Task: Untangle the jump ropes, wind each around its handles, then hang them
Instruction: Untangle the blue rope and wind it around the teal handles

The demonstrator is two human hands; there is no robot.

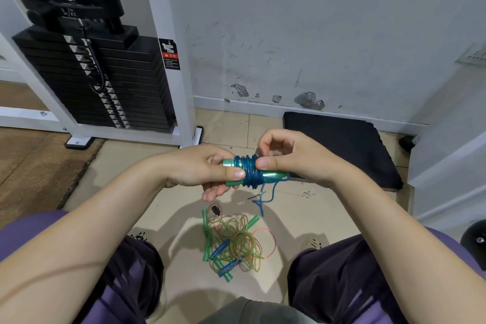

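Observation:
A blue jump rope (251, 172) is coiled in several turns around its two teal handles (273, 175), held side by side in front of me. My left hand (207, 168) grips the handles' left end, thumb pressed on the coil. My right hand (284, 156) pinches the rope at the top of the coil. A short loose end of blue rope (264, 198) dangles below. On the floor between my knees lies a tangled pile of jump ropes (234, 243) with green and blue handles and thin orange, green and pink cords.
A weight-stack machine (100, 81) in a white frame stands at the back left. A black mat (342, 144) lies against the scuffed wall at right. My knees flank the pile on the tiled floor. A dark round object (476, 239) sits at far right.

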